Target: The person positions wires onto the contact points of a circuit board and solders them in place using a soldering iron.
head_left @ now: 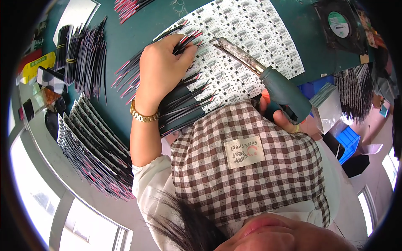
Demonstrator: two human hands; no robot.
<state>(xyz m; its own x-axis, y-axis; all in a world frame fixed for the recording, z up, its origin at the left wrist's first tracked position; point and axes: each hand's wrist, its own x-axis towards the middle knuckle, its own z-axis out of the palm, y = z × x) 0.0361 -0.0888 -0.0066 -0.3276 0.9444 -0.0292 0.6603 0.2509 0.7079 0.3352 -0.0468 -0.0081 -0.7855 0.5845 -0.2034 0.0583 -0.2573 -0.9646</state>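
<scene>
A large white circuit board panel (251, 37) with small black components lies on the green table. My left hand (161, 67) rests over its left edge, fingers closed on black-and-red wires (186, 39) whose tips lie over the board. More black wires (184, 104) run out from the board's left edge, below this hand. My right hand (284, 121) is wrapped round a soldering iron (289, 94) with a dark green handle; part of this hand is hidden behind the handle. The iron's metal tip points up and left, above the board and a little right of my left fingers.
Bundles of black wires (86, 58) lie on the table at the left. Below them is a stack of boards with wires attached (94, 146). A black square fan (338, 27) stands at the far right, with a blue bin (349, 144) lower down. Loose red-and-black wires (127, 9) lie at the far edge.
</scene>
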